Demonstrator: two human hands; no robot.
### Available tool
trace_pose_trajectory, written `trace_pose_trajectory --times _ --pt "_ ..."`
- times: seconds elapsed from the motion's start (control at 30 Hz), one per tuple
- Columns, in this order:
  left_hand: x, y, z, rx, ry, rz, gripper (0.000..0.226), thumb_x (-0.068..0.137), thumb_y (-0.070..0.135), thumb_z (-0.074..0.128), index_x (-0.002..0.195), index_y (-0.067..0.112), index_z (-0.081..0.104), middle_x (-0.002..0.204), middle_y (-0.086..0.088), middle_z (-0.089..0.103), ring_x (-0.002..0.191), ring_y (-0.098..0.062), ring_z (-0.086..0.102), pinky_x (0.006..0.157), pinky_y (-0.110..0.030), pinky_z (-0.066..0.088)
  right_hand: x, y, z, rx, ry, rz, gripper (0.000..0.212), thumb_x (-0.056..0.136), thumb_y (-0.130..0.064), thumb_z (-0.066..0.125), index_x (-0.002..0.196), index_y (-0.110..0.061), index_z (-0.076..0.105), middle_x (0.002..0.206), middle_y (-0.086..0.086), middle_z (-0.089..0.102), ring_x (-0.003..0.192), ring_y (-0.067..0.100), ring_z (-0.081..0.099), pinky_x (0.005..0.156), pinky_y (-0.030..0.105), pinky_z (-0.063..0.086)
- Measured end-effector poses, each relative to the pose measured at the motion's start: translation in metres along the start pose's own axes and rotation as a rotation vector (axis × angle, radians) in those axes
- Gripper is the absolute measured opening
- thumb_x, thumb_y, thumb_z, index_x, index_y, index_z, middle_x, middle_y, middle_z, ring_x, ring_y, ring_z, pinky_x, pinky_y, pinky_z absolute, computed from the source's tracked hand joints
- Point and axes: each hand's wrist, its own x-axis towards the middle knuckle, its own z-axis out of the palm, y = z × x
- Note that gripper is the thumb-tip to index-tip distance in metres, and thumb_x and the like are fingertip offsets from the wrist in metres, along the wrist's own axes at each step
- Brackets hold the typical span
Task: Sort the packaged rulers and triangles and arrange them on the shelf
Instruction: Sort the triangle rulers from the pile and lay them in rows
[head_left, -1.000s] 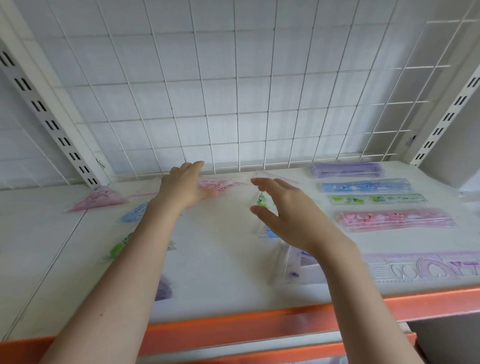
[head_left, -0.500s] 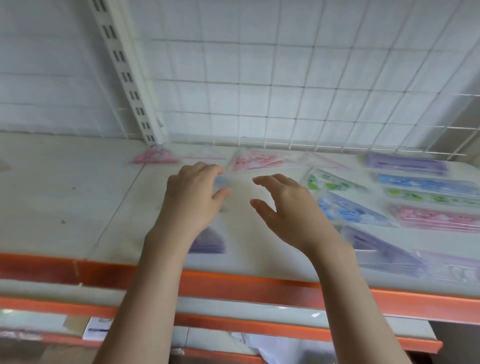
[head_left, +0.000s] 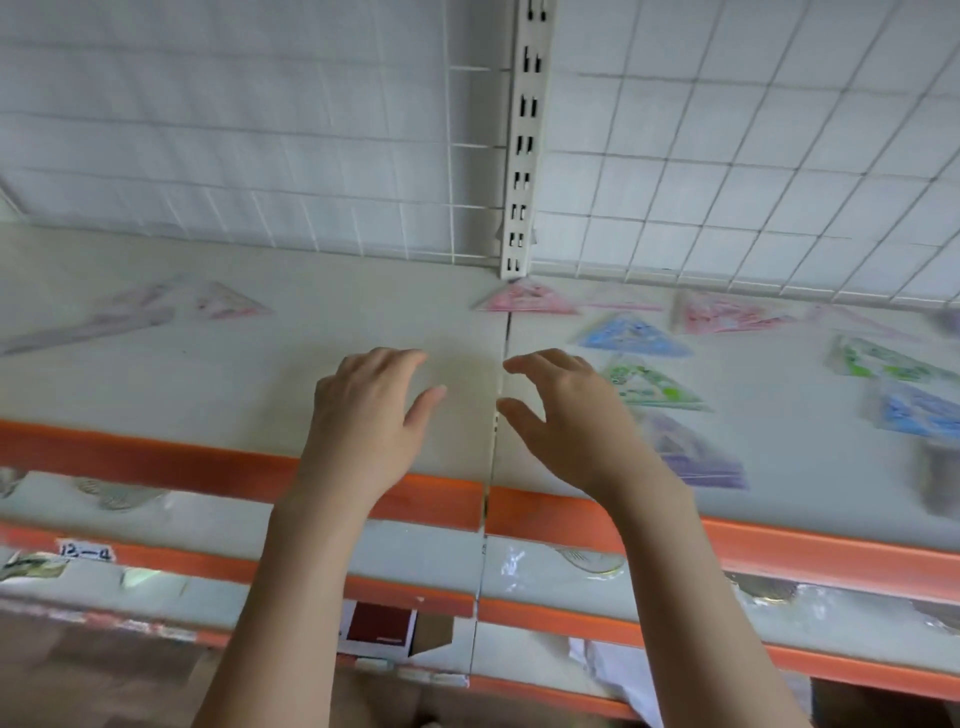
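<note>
My left hand (head_left: 371, 415) and my right hand (head_left: 569, 421) hover side by side above the white shelf (head_left: 363, 332), fingers relaxed and holding nothing. To the right of my right hand lie packaged triangles in a column: pink (head_left: 524, 300), blue (head_left: 631, 336), green (head_left: 652, 387) and purple (head_left: 691, 452). More triangles lie further right: pink (head_left: 722, 314), green (head_left: 883, 361) and blue (head_left: 914, 410). At the far left of the shelf sit a pale pink triangle (head_left: 228, 302) and a long, blurred clear ruler (head_left: 88, 330).
A white wire grid (head_left: 727, 171) backs the shelf, with a slotted upright post (head_left: 522, 140) at its middle. An orange front rail (head_left: 171, 462) edges the shelf. A lower shelf (head_left: 234, 525) holds clear packaged items and a label reading 13-4.
The view has swung left, so the sorted rulers left the frame and the left shelf bay appeared. Both hands moved left with it, staying empty above the shelf.
</note>
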Motion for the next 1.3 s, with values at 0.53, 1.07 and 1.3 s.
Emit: trace_pose_trajectory --times 0.53,1.07,1.3 --pt "0.012 -0.052 -0.003 -0.066 -0.041 -0.083 0.037 0.093 0.028 0.051 0.128 0.015 0.053 0.126 -0.004 0.057 0.117 -0.030 0.047 0.092 -0.040 0.037 0.035 -0.040 0.026 -0.081 -0.067 -0.037 0.042 0.094 -0.036 0.049 0.135 -0.022 0.046 0.136 -0.003 0.048 0.125 0.019 0.042 0.102 0.033 0.033" --pt "0.057 -0.229 -0.069 -0.003 -0.041 -0.223 0.041 0.090 0.024 0.057 0.128 0.010 0.052 0.126 -0.013 0.056 0.117 -0.035 0.049 0.094 -0.045 0.041 0.144 -0.167 0.098 -0.066 -0.161 -0.078 0.043 0.094 -0.038 0.049 0.134 -0.023 0.047 0.133 -0.001 0.051 0.122 0.022 0.045 0.102 0.036 0.035" --pt "0.067 -0.309 -0.104 0.044 -0.131 -0.319 0.053 0.085 0.036 0.062 0.131 0.015 0.047 0.127 -0.008 0.054 0.116 -0.033 0.049 0.093 -0.042 0.042 0.196 -0.220 0.127 -0.068 -0.162 0.050 0.045 0.087 -0.041 0.058 0.127 -0.020 0.054 0.123 0.005 0.056 0.117 0.027 0.046 0.098 0.038 0.039"
